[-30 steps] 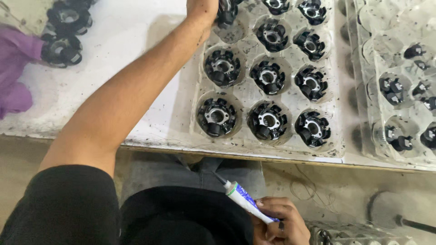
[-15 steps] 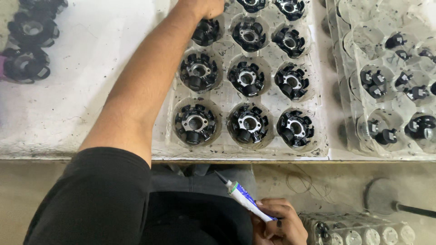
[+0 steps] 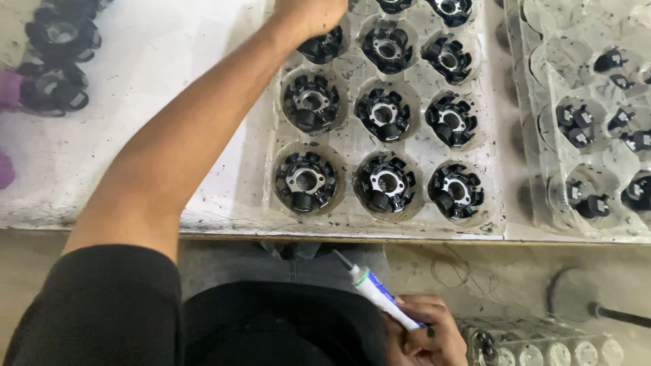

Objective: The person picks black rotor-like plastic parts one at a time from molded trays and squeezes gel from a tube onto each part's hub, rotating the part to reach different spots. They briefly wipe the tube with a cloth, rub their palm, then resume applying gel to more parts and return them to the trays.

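A: Head view, what does the left hand [image 3: 308,12] do?

B: It reaches far up to the top edge of the picture, the bare forearm stretched across the white, smudged worktable [image 3: 156,81]. The hand rests on the black ring-shaped toothed part [image 3: 322,46] in the upper left pocket of the clear moulded plastic tray [image 3: 413,146]. The fingers are cut off by the picture's edge, so I cannot tell whether they grip the part or only touch it

A: And the right hand [image 3: 424,332]?

B: Low, near the lap, below the table's edge. Its fingers are curled tight round a small white and blue squeeze tube [image 3: 376,293], whose nozzle points up and to the left

A: What else lies in that tray?

B: Rows of the same black parts, one to a pocket. A second clear tray [image 3: 542,81] lies just to the right with smaller black pieces, and a third clear tray [image 3: 542,346] shows at the bottom right beside the right hand

A: What differs from half a second ago?

B: The whole view has slid a little to the right and down, so the tray sits further right in the picture. Loose black parts [image 3: 57,61] at the upper left show more fully, with a purple object [image 3: 8,91] beside them. The left hand stays on the same pocket; the tube is held as before
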`<state>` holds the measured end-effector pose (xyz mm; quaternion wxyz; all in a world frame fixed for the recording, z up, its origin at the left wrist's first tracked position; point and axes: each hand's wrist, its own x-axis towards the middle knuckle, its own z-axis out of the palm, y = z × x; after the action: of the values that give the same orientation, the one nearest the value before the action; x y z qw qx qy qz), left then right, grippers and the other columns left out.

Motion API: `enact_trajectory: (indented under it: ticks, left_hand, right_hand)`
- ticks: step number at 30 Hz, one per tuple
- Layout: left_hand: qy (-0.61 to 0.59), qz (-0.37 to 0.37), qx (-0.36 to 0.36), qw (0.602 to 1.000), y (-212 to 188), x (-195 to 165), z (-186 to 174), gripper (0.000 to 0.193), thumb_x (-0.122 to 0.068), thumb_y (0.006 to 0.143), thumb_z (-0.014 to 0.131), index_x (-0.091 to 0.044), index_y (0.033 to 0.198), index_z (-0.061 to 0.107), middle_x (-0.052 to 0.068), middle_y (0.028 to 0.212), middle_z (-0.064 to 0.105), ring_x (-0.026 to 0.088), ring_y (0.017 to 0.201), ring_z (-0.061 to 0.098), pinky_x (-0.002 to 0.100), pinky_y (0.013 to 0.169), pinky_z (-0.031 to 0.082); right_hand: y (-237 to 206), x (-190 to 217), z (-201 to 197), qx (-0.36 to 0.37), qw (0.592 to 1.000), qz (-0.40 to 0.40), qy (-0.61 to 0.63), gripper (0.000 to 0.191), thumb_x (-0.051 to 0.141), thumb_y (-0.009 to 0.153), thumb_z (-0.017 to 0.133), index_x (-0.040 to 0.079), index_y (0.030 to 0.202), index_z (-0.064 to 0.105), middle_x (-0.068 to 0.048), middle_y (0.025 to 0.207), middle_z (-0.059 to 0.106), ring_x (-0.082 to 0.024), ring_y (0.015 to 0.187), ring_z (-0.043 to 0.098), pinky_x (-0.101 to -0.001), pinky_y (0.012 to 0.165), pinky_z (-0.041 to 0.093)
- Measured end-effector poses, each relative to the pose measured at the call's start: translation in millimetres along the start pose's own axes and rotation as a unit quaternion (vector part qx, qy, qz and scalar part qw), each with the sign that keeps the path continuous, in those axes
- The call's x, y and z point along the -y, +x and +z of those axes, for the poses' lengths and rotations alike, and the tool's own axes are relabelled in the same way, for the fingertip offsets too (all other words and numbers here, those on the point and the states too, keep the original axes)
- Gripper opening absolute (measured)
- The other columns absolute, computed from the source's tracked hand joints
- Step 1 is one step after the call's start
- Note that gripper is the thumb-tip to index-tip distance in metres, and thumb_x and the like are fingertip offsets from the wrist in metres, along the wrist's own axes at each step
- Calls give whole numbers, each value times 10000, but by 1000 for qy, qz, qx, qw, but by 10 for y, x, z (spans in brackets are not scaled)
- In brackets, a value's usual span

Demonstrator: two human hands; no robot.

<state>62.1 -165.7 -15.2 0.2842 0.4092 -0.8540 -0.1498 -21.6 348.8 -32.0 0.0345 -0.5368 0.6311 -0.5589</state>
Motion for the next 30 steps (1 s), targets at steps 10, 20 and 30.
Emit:
enact_trajectory:
  ticks: [10,20,30]
  left_hand:
    - [-571,52,-60,817,-2198,-1064,-1123,558,-378,870,906,-146,1219,538,62,1201,608,227,1150,669,344,922,656]
    - [-915,-106,-142,363,-3185,-1437,-1118,629,-157,794,677,-12,1389,535,250,1443,491,411,1323,517,524,1111,544]
    - [-672,18,-186,717,-3569,-1644,-1223,402,-229,1083,660,95,1307,577,246,1297,676,253,1222,648,401,1151,490]
  right_hand:
    - [-60,-252,98,-99,870,167,454,414,-152,913,729,93,828,407,-223,894,638,-318,899,687,-478,801,606]
    - [77,142,320,-20,859,251,446,474,-231,762,714,99,815,377,-274,1046,687,-322,1022,697,-458,917,583]
    - [90,567,302,0,999,-25,44,566,-137,728,844,98,769,331,-187,889,707,-283,790,744,-311,676,594]
